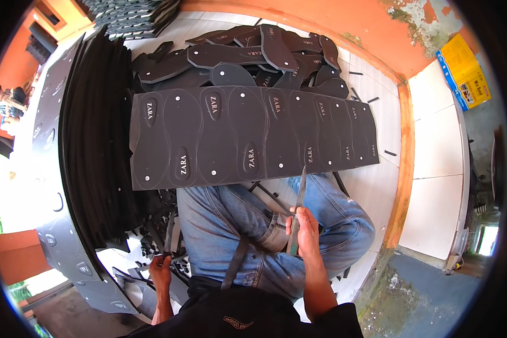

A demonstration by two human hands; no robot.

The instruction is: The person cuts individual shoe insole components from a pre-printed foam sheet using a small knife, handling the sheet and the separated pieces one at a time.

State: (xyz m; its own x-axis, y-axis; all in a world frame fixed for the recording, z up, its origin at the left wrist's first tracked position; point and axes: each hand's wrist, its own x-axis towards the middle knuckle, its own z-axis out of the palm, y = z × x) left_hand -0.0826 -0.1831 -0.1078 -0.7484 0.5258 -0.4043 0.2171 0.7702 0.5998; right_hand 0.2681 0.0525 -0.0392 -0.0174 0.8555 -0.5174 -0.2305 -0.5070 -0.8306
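Note:
A long dark foam sheet [231, 135] lies across in front of my crossed legs. It is marked with sole-shaped outlines, pale lettering and small white dots. My right hand [308, 230] grips a long narrow knife [302, 191], its blade pointing away from me and the tip at the sheet's near edge. Low on the left, my left hand [160, 273] is closed on a thin dark strip [169, 234], above a litter of black offcuts [158, 217]. The sheet lies apart from my left hand.
Cut sole-shaped pieces [225, 55] are heaped beyond the sheet. A tall stack of dark sheets [96, 141] stands at my left, with more piled material [132, 19] behind. An orange wall [327, 17] and tiled ledge [434, 208] bound the right. Another person [14, 101] sits far left.

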